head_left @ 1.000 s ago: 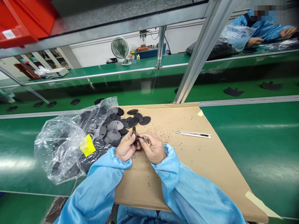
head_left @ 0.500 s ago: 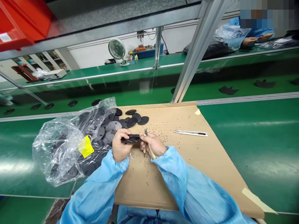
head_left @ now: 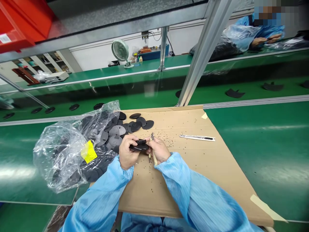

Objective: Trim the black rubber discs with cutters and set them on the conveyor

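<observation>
My left hand (head_left: 128,151) grips black oval plastic parts (head_left: 138,147), which seem to be more than one piece held together. Closed around the pale handles of a pair of nippers (head_left: 154,156) is my right hand (head_left: 160,150); the metal jaws point away from me. The fingertips of that hand also reach the right end of the black parts. Both hands are above a cardboard sheet (head_left: 193,180) strewn with tiny black bits. Left of them, a clear plastic bag (head_left: 58,151) with a yellow label spills many black oval discs (head_left: 114,141).
A white utility knife (head_left: 197,138) lies on the cardboard at right. Beyond, black parts (head_left: 235,93) rest spaced along a green conveyor belt (head_left: 140,93). A metal post (head_left: 196,64) rises behind the cardboard. At the back right, a co-worker's hands (head_left: 265,40) handle something.
My left hand has shifted slightly right with the black parts, which have turned a little. My right hand keeps the nippers, now more upright. Parts on the belt have moved slightly left.
</observation>
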A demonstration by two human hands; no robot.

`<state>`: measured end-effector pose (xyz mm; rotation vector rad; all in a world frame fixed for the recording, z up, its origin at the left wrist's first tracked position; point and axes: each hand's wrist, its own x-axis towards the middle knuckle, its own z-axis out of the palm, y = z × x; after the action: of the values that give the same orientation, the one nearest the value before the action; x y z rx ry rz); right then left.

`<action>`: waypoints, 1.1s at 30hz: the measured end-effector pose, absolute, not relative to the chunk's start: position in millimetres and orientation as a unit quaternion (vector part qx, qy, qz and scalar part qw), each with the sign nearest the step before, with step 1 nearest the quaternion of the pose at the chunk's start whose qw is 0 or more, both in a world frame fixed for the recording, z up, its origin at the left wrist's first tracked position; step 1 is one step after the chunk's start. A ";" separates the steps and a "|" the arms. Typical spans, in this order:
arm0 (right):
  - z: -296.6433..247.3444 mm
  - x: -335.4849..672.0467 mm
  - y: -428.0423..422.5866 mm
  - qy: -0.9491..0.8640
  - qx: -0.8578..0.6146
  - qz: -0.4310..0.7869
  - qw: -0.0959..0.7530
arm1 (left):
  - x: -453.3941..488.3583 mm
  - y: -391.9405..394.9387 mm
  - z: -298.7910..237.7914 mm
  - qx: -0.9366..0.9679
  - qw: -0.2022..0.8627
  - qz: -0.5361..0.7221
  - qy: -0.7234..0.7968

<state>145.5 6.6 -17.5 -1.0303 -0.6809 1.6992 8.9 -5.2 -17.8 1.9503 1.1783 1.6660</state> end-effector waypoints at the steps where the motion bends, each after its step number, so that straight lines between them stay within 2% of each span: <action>1: -17.0 146.0 6.9 -0.272 -0.416 0.709 0.500 | 10.5 -4.3 -18.1 0.666 0.179 0.590 0.419; 5: -14.9 150.3 10.2 -0.235 -0.342 0.747 0.520 | 14.5 1.5 -18.5 0.550 0.292 0.629 0.466; 8: -18.4 155.0 16.2 -0.214 -0.321 0.724 0.572 | 9.6 5.8 -15.5 0.489 0.311 0.602 0.549; 12: -29.5 159.7 26.8 -0.195 -0.333 0.686 0.616 | -1.8 21.6 -0.5 0.514 0.314 0.530 0.597; 15: -35.7 159.8 32.1 -0.189 -0.333 0.685 0.619 | -5.6 55.0 19.1 0.579 0.236 0.515 0.586; 20: -37.6 158.0 34.8 -0.186 -0.325 0.690 0.619 | -6.4 142.4 50.4 0.712 0.002 0.363 0.601; 23: -37.1 158.3 34.8 -0.188 -0.321 0.693 0.618 | 0.8 184.5 53.6 0.729 -0.057 0.305 0.611; 33: -40.1 146.0 31.0 -0.128 -0.346 0.642 0.672 | 119.0 231.3 -5.4 0.755 0.095 0.204 0.616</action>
<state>146.0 31.0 -40.1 -0.7802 -0.2883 1.4447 119.0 231.3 -5.4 2.2399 1.8251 0.6037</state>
